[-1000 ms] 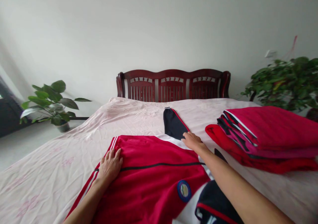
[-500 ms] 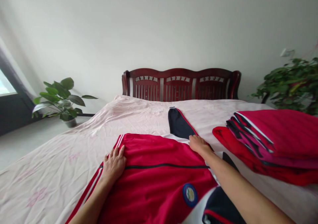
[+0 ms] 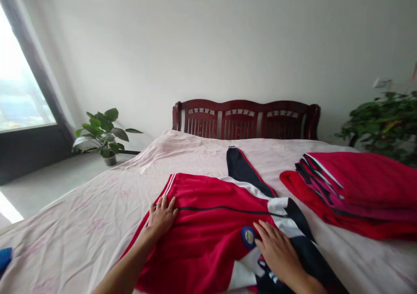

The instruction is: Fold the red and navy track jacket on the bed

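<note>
Red, white and navy, a jacket (image 3: 208, 231) is being borne by the patterned bedsheet (image 3: 107, 207) in the foreground. By its round blue badge (image 3: 248, 237), the right hand (image 3: 277, 248) is being held palm down, open, with fingers loosely spread and nothing being gripped. At the striped hem (image 3: 169, 183), the red cloth is being covered by the left hand (image 3: 163, 216), flat, open and grasping nothing. To the right, a folded clothes stack (image 3: 368, 179) is being supported by the bedsheet. Beyond, a wooden headboard (image 3: 241, 121) is being backed by the wall (image 3: 244, 51).
</note>
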Tool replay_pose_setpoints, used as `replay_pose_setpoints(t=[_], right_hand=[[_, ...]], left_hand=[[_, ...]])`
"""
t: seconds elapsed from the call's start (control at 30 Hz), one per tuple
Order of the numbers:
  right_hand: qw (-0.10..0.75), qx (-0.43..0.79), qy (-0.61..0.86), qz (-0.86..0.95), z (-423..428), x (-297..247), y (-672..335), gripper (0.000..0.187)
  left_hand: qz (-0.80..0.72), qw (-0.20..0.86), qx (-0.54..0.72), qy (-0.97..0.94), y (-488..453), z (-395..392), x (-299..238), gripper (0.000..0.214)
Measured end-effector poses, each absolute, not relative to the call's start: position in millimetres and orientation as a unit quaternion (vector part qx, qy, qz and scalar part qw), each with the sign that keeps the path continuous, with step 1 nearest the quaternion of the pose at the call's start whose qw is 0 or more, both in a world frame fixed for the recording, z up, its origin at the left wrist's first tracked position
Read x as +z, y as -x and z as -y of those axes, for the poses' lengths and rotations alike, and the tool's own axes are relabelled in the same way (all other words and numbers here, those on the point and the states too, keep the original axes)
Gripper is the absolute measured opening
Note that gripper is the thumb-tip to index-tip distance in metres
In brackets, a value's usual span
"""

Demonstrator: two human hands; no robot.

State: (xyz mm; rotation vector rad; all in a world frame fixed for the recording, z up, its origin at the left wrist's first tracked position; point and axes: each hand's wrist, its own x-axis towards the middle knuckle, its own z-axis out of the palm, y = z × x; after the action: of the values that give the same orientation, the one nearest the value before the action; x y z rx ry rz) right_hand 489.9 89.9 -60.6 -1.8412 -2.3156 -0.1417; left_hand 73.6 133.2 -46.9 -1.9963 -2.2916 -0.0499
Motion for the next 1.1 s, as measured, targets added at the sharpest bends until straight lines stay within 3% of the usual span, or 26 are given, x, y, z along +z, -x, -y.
replay_pose_setpoints(t=[0.17,0.7,0.83,0.97,1.1], right_hand=[[0.114,-0.068,0.634,0.762,-86,-63,-484,0.047],[0.085,-0.053,0.646,0.757,-77,-46,-476,0.048],[0.079,-0.048,0.645,0.759,-75,-50,-476,0.048],[0.036,-0.015,0.632,0.774,-82,-31,-475,0.048],[-0.026,0.057,0.602,0.796,-115,17,-475,0.03]], left_hand=[[0.769,0.011,-0.025,0.639,-60,-89,-53,0.058],[0.775,0.061,-0.046,0.628,-67,-67,-49,0.053],[0.718,0.101,-0.06,0.686,-77,-68,-40,0.052],[0.642,0.027,-0.092,0.761,-112,-87,-22,0.053],[0.566,-0.025,-0.156,0.81,-160,-117,-14,0.045]])
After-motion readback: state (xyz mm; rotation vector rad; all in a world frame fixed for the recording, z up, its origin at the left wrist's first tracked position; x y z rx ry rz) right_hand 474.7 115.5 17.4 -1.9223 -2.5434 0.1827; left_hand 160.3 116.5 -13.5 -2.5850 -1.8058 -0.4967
